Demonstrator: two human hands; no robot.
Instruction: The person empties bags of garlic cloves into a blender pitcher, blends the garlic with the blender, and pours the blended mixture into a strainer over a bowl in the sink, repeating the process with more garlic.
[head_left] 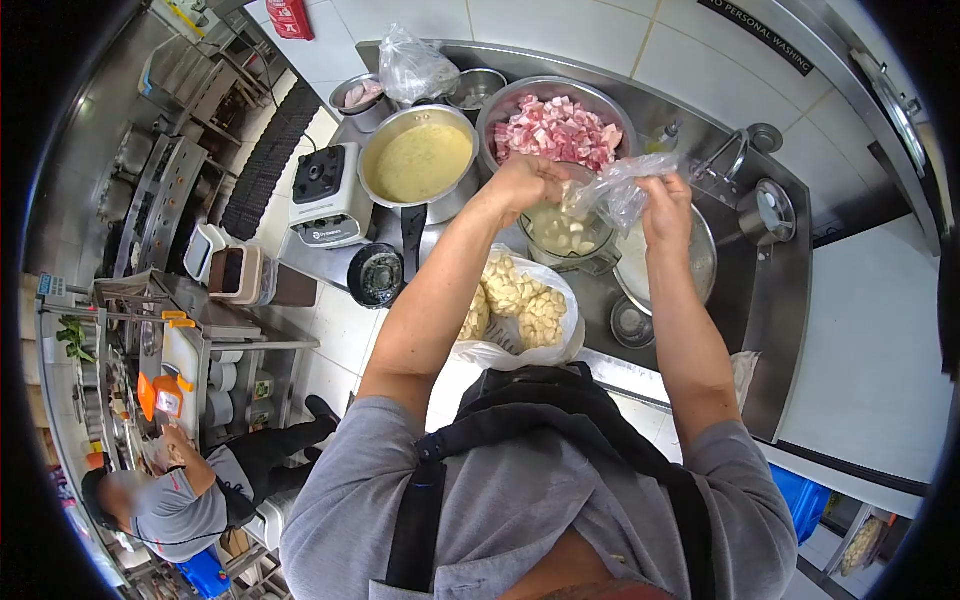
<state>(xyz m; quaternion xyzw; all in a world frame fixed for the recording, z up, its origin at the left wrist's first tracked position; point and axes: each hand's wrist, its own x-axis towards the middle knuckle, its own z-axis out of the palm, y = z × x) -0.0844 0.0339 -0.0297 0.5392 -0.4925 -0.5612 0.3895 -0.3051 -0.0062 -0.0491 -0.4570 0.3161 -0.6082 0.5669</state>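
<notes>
A clear blender jug (568, 238) with pale pieces in liquid stands below my hands. My left hand (532, 184) is at the jug's rim, its fingers closed round part of a clear plastic bag. My right hand (665, 190) pinches the bag (622, 190) on the other side. Pale pieces hang at the bag's lower end, over the jug. Nearer me, a white plastic bag (550, 278) holds clumps of peeled garlic-like cloves (510, 290). Behind the jug, a large metal bowl (487, 125) holds cubed raw meat (560, 130).
A pot (420, 165) of yellowish liquid, a blender base (326, 185) and a black-rimmed cup (377, 275) are at the left. A sink (740, 260) with a tap (735, 150) and a large pan (690, 255) lies right. A co-worker (190, 500) is at the lower left.
</notes>
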